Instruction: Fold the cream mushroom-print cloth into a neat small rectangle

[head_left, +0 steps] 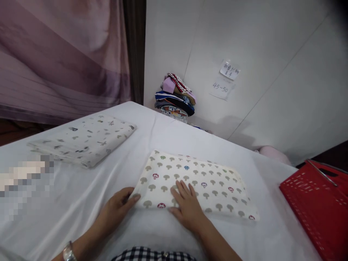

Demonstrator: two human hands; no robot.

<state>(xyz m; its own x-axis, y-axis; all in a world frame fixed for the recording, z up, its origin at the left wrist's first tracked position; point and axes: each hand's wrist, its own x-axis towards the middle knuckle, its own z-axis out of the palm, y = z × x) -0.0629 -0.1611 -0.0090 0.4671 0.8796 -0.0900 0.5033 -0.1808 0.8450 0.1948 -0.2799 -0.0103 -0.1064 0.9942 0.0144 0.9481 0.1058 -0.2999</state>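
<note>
Pressing a folded mushroom-print cloth (195,183) on the white tabletop (152,137), we are laying our right hand (186,204) flat, fingers spread; our left hand (118,206) is pinching its near-left corner. Wall notes (224,79) are reading "45-50"; the upper writing is illegible. A blurred patch (23,185) is hiding items; the red basket (318,206) is cut off.
</note>
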